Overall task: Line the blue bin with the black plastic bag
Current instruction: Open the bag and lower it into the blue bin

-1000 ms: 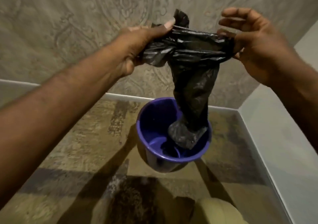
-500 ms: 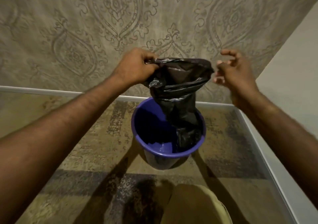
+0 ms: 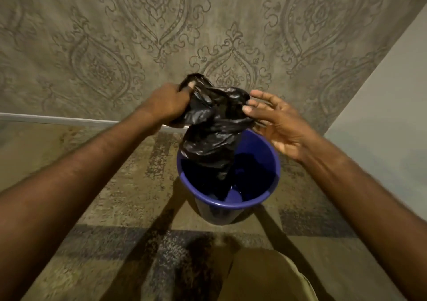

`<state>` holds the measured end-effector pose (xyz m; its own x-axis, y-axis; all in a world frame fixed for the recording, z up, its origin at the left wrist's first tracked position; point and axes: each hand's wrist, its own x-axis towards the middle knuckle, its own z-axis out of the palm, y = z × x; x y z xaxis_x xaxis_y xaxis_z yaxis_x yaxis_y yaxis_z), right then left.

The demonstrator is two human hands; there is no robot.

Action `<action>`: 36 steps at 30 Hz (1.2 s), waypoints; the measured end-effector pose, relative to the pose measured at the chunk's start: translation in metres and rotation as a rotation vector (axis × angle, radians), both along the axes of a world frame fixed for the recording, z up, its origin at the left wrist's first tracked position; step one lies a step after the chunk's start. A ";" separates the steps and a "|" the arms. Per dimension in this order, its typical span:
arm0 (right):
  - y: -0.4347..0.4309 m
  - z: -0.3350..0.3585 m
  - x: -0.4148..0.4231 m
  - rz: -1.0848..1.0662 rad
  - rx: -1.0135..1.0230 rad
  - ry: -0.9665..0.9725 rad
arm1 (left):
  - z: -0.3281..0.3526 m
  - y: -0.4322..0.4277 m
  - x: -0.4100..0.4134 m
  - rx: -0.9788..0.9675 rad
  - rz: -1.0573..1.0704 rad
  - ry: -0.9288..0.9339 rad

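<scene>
The left hand (image 3: pixel 167 103) is clenched on the top of the black plastic bag (image 3: pixel 212 134), one finger hooked through a loop of film at the bag's upper left corner. The right hand (image 3: pixel 275 121) is mostly spread, its fingers fanned out, but thumb and forefinger pinch the opposite edge of the bag's mouth, so both hands have hold of the bag.

The bag hangs above the blue bin (image 3: pixel 272 159), which stands on the floor close to the patterned wall. Its bunched mouth is above the bin's far rim, and its tail drops inside the bin toward the bottom; whether the tail touches the bottom I cannot tell in the dark interior.

The bag's long axis runs roughly vertical, mouth up and closed end down into the bin, leaning a little toward the bin's left wall.

The film looks very light, limp and glossy, so it will likely crumple, cling to itself and slip between fingers. The best hold is probably the rim of the mouth at two opposite points, pinched rather than fisted, so the opening can be spread wider than the bin's rim and folded over it. The mouth is not yet opened out, and no part of it lies over the rim.
</scene>
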<state>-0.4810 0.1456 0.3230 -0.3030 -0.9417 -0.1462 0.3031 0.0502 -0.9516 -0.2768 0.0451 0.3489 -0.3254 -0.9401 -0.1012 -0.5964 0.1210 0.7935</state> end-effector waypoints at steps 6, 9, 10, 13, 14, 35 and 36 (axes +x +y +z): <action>0.028 0.027 -0.051 0.009 -0.017 0.111 | -0.017 -0.026 0.031 -0.377 0.006 -0.138; 0.051 0.019 -0.067 -0.040 -0.101 0.002 | -0.026 -0.021 0.035 -0.114 -0.010 0.207; 0.059 0.009 -0.069 -0.024 -0.083 0.074 | -0.030 -0.020 0.036 -0.052 -0.016 0.265; 0.085 -0.027 -0.072 0.020 0.087 0.679 | -0.041 -0.015 0.037 -0.026 -0.025 0.276; 0.092 -0.034 -0.070 -0.043 0.079 0.872 | -0.044 -0.012 0.037 0.006 -0.012 0.296; 0.074 -0.095 -0.054 -0.193 0.145 0.335 | -0.117 0.003 0.066 0.062 -0.392 0.039; 0.065 -0.100 -0.063 -0.173 0.166 0.330 | -0.120 -0.002 0.064 0.119 -0.378 0.071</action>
